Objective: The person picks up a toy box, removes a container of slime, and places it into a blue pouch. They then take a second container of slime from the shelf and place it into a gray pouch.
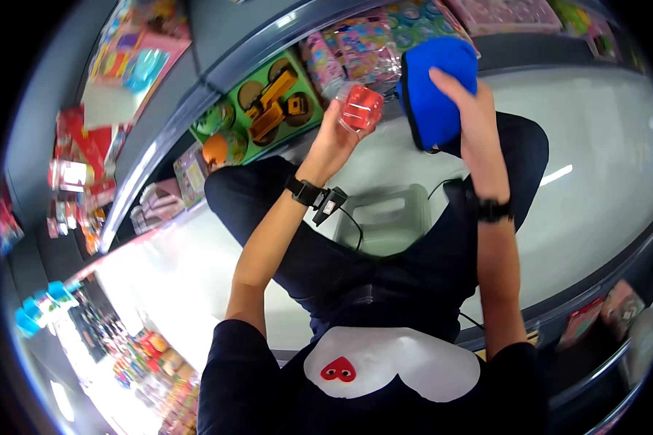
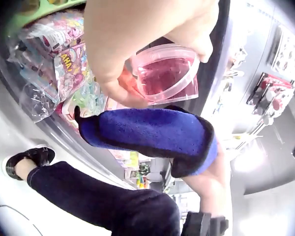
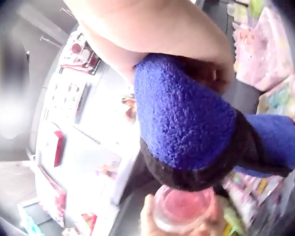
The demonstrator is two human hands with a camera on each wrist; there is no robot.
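In the head view my left hand (image 1: pixel 330 151) grips a small clear plastic container (image 1: pixel 361 107) with a red block-like look. The left wrist view shows its pale round rim and pinkish see-through walls, with thumb and fingers around the container (image 2: pixel 162 76). My right hand (image 1: pixel 480 141) holds a bright blue cloth (image 1: pixel 429 90) with a black edge, folded over and to the right of the container. Fuzzy pile shows on the cloth (image 3: pixel 182 115) in the right wrist view, bunched under the fingers. Most right fingertips are hidden by it.
A shelf with a green tray (image 1: pixel 233 96) of yellow toy vehicles and several shiny toy packets (image 1: pixel 359 47) runs along the front. A grey-green plastic stool (image 1: pixel 384 217) stands between the person's legs. More packaged goods (image 1: pixel 602 315) sit on the lower right shelf.
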